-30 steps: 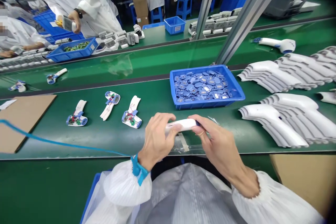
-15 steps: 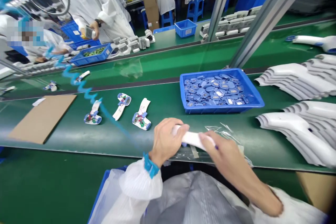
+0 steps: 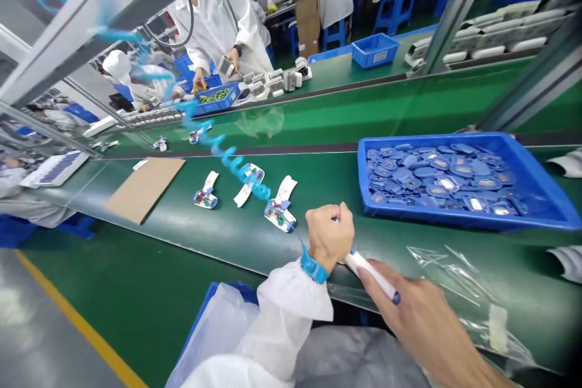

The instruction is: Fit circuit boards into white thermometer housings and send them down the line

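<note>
Near the bench's front edge, my left hand (image 3: 330,231) is closed round the upper end of a white and blue device; most of that end is hidden by the fingers. My right hand (image 3: 409,300) grips the lower part of the white device (image 3: 373,276), whose blue tip points down to the right. Left of my hands, on the green bench, lie three white shell halves with circuit boards and wires: a nearer one (image 3: 280,213), a middle one (image 3: 251,182) and a farther one (image 3: 207,194). A blue coiled cord (image 3: 231,163) hangs across the middle one.
A blue tray (image 3: 454,218) of blue parts stands right of my hands. Clear plastic film (image 3: 454,279) lies before it. A cardboard sheet (image 3: 145,188) is at the left, white shells (image 3: 568,260) at the far right. People in white coats work across the bench.
The view has swung left. My left hand has turned into a tighter fist at the device's upper end, and the device now slants more steeply, its blue tip showing below my right hand's thumb.
</note>
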{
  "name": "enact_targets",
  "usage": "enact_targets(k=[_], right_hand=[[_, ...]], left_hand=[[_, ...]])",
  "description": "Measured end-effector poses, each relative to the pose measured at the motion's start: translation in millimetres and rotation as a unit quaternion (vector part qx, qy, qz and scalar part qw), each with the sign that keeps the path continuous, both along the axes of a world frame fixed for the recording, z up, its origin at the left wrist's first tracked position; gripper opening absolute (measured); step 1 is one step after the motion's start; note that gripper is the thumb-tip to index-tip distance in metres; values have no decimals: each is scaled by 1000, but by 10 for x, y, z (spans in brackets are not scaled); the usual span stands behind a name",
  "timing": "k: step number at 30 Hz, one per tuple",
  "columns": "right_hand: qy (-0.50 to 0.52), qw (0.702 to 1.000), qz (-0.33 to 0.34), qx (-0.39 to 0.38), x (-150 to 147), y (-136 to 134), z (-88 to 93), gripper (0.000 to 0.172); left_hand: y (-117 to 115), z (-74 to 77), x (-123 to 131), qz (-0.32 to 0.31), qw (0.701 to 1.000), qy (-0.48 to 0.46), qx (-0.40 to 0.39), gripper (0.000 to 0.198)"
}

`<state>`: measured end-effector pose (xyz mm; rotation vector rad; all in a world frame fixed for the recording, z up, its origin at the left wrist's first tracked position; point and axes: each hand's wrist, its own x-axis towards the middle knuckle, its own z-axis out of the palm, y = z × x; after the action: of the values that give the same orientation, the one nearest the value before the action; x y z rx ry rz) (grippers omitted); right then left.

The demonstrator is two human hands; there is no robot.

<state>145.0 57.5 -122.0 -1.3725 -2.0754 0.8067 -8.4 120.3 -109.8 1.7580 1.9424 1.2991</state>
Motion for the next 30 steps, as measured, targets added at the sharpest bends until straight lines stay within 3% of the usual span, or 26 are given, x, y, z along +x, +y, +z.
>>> enact_targets(k=[3, 5, 7, 9, 11, 13, 16, 19, 22, 24, 26, 28, 30], right_hand=[[48, 990, 4, -130, 142, 128, 132, 49], [78, 982, -25, -171, 265, 212, 208, 48], [77, 988, -65, -119, 321, 286, 261, 47], [53, 996, -65, -37, 228, 374, 307, 37], [33, 999, -12, 36, -48, 506, 365, 28], [-5, 991, 69, 113, -465, 703, 435, 31], [-151, 951, 189, 192, -1133, 1092, 517, 49], [-204, 927, 242, 199, -1549, 1427, 518, 46], [-235, 928, 235, 169, -1589, 1496, 449, 24], [-253, 935, 204, 140, -1456, 1368, 400, 17], [-266, 943, 161, 115, -1252, 1153, 368, 18], [-255, 954, 120, 105, -1003, 911, 354, 17], [-186, 972, 95, 105, -720, 689, 356, 17]], left_hand=[[-70, 104, -218, -86, 989, 94, -78, 44], [16, 260, -494, -77, 974, 142, -156, 43], [289, 506, -839, 2, 973, 147, -178, 46], [713, 811, -1193, 82, 971, 147, -172, 46], [1165, 1109, -1504, 142, 965, 142, -166, 44], [1499, 1335, -1737, 187, 960, 142, -154, 38], [1596, 1458, -1936, 211, 956, 144, -144, 30], [1245, 1324, -2025, 193, 960, 145, -141, 21], [687, 1017, -2045, 159, 967, 136, -147, 19], [323, 775, -1974, 125, 974, 107, -154, 27], [20, 553, -1801, 34, 985, 11, -169, 37], [-205, 390, -1538, -81, 963, -135, -217, 44], [-360, 301, -1234, -136, 926, -245, -254, 44]])
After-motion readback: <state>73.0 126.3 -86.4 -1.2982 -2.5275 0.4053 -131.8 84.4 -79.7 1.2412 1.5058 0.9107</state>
